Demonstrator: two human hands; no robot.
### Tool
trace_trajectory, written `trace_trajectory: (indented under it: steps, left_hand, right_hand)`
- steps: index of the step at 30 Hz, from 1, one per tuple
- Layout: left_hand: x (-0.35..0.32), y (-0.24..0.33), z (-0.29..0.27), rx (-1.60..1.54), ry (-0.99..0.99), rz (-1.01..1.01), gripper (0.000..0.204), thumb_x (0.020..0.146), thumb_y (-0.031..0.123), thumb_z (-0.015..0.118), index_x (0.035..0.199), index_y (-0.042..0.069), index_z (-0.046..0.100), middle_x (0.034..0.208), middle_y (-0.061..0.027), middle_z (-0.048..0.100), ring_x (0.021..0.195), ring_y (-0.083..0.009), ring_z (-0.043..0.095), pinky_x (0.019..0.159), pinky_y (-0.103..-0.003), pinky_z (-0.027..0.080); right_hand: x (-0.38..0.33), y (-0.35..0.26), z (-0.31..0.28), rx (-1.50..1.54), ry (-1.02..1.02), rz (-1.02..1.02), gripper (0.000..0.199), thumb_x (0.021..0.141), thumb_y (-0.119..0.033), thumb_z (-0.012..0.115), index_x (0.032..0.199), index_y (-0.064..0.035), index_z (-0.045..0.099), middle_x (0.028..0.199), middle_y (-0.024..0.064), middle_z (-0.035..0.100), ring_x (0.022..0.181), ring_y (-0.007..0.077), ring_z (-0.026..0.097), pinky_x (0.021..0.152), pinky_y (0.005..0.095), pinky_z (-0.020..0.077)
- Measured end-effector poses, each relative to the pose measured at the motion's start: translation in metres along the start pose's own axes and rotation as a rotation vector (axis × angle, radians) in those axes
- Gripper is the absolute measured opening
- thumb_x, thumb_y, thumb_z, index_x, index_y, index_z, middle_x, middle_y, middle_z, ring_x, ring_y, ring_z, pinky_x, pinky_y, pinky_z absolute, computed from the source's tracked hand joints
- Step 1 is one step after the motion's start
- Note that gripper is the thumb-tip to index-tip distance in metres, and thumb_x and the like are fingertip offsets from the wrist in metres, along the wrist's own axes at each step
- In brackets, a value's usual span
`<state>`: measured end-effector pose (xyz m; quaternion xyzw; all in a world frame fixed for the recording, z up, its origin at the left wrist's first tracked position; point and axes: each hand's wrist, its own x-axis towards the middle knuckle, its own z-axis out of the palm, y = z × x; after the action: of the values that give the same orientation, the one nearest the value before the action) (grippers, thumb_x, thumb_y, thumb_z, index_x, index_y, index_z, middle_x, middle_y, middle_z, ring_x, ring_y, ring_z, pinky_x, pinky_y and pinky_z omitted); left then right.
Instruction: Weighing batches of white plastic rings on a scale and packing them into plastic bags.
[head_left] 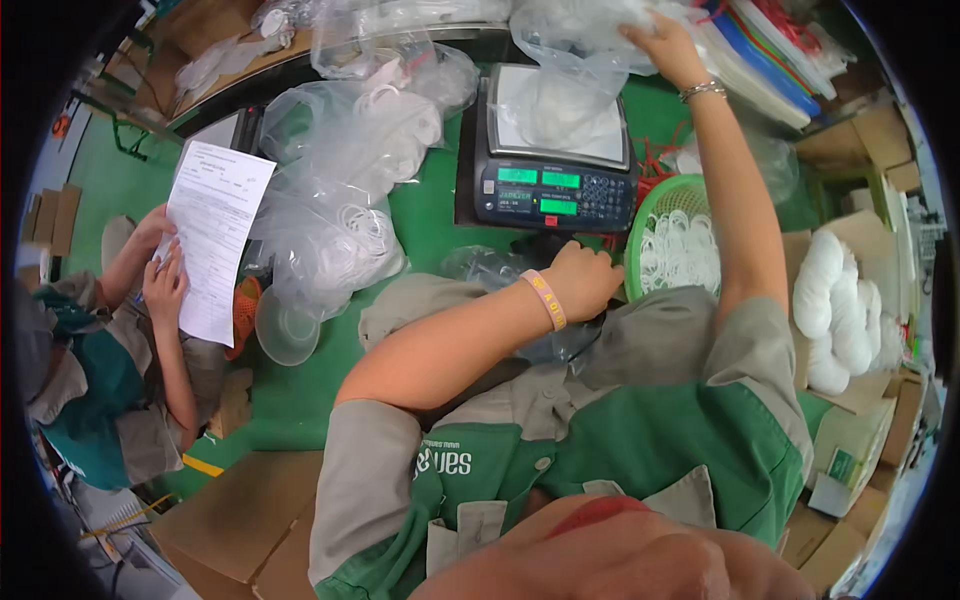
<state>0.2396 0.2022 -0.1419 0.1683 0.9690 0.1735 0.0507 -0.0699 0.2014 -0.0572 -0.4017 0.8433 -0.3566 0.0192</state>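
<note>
right hand [668, 45] reaches up and across to the far side of the green worktop [430, 225], fingers pinched on the top of a clear plastic bag [560, 60] that hangs over the platform of a counting scale [550, 150]. grip clamped on the bag. the bag's lower part rests on the scale platform, small pale pieces inside it, too blurry to tell what.

left hand [585, 280] rests low near the front of the scale, just beside a green basket [655, 205] full of white rings. fingers curled together loosely; cannot tell if anything is in that grip. pink wristband on that wrist, metal bracelet on the right one.

left of the scale a heap of clear bags [340, 190] with white rings inside. at the far left another person holds a printed sheet of paper [215, 235] in both hands. white bundles [835, 310] lie on a cardboard box at the right.
</note>
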Motion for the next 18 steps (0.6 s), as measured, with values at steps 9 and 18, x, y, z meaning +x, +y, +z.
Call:
trace_trajectory:
  steps: [9, 18]
  left_hand:
    - [0.014, -0.023, 0.004, -0.003, -0.06, -0.098, 0.037, 0.07, 0.027, 0.064, 0.101, 0.008, 0.055, 0.088, -0.0103, 0.058, 0.081, -0.0254, 0.059, 0.066, -0.037, 0.043]
    - [0.008, -0.056, -0.046, -0.269, 0.175, -0.282, 0.056, 0.072, 0.029, 0.062, 0.118, 0.002, 0.045, 0.099, -0.0161, 0.057, 0.088, -0.033, 0.057, 0.075, -0.041, 0.045]
  right_hand:
    - [0.01, -0.007, 0.042, -0.653, 0.052, -0.152, 0.024, 0.077, -0.017, 0.052, 0.1, -0.0148, 0.056, 0.099, 0.0109, 0.06, 0.088, 0.0316, 0.057, 0.07, 0.0427, 0.0472]
    - [-0.027, -0.021, 0.001, 0.319, 0.121, -0.029, 0.029, 0.087, -0.022, 0.048, 0.098, 0.0041, 0.053, 0.093, 0.0109, 0.062, 0.081, 0.016, 0.058, 0.072, 0.0289, 0.0486]
